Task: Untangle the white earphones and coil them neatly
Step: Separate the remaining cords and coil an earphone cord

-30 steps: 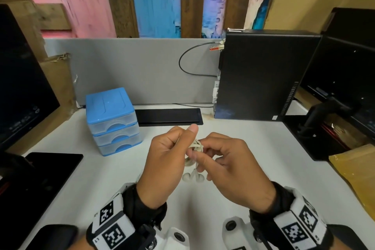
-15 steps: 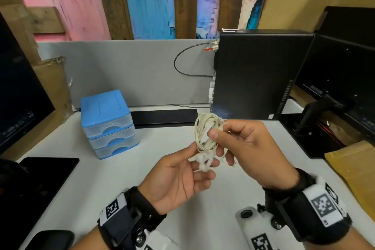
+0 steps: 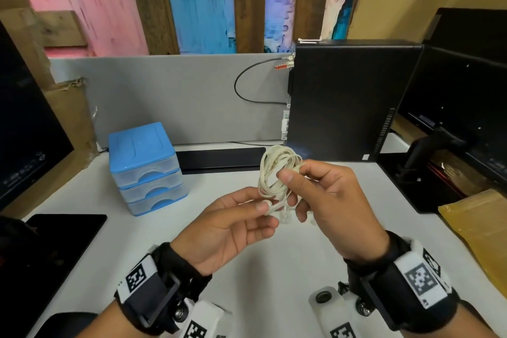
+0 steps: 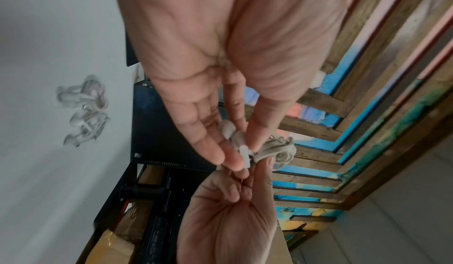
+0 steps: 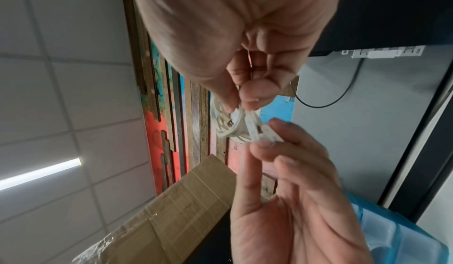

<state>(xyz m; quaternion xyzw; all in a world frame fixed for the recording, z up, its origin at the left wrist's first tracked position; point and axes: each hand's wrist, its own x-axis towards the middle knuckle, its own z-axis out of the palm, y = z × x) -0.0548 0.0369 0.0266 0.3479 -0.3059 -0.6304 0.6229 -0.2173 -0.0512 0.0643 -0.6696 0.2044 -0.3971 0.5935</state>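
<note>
The white earphones (image 3: 275, 170) are wound into a loose coil held above the white desk (image 3: 274, 269). My right hand (image 3: 288, 176) pinches the coil's side between thumb and forefinger, as the right wrist view shows at the coil (image 5: 232, 125). My left hand (image 3: 265, 207), palm up just below, pinches a short white end piece of the cable (image 4: 244, 153) between thumb and fingertips. In the left wrist view a second white tangle of earphones (image 4: 83, 111) lies on the desk under the hands.
A blue three-drawer box (image 3: 145, 167) stands at the back left. A black computer tower (image 3: 351, 101) and a monitor (image 3: 466, 107) are at the right. A flat black bar (image 3: 219, 159) lies along the grey partition, a black tablet (image 3: 63, 230) at left, a brown envelope (image 3: 477, 228) at right.
My right hand has lifted the coil up and away from the desk. My left hand has turned palm up and closed its thumb on the cable's end piece.
</note>
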